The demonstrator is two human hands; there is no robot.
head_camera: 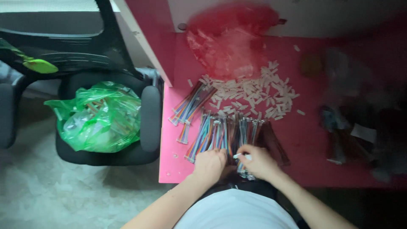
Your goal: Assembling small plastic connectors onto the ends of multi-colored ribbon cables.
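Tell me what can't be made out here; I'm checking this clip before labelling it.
Head view:
- Dark things on the pink table's right side: blurred.
- Red bag's contents: blurred.
- Small white piece at the right hand: too small.
- Left hand's fingertips: hidden among the wire bundles.

A green plastic bag (99,116) sits on a black office chair (150,118) beside the pink table (305,140).
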